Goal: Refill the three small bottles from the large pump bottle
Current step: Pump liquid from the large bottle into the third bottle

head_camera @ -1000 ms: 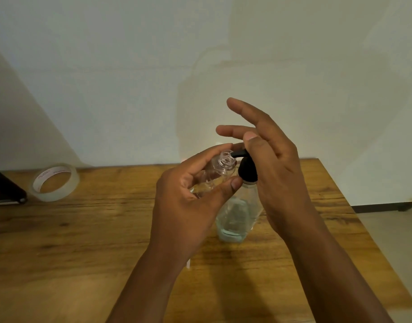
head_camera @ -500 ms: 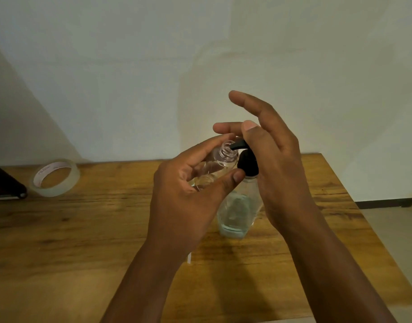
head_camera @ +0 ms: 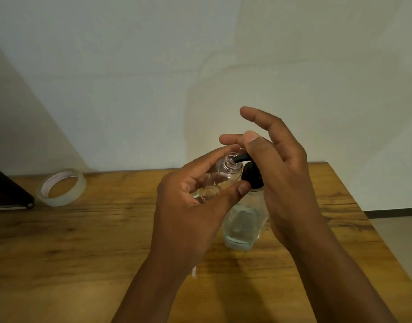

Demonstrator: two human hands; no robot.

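Observation:
My left hand (head_camera: 191, 206) grips a small clear bottle (head_camera: 220, 176) between fingers and thumb, tilted, with its open threaded neck right at the black pump nozzle. The large clear pump bottle (head_camera: 243, 223) stands on the wooden table (head_camera: 83, 241), holding a little clear liquid at its bottom. On top of its black pump head (head_camera: 252, 174) rests my right hand (head_camera: 277, 169), thumb pressing down, the other fingers held straight and spread. Only this one small bottle is in view.
A roll of clear tape (head_camera: 61, 187) lies at the back left of the table. A dark flat object (head_camera: 6, 192) sits at the far left edge. The table's right edge runs close beside my right arm, with floor beyond.
Both hands and the bottles have stayed together; the pump head sits slightly lower under my right thumb. The view has shifted a little.

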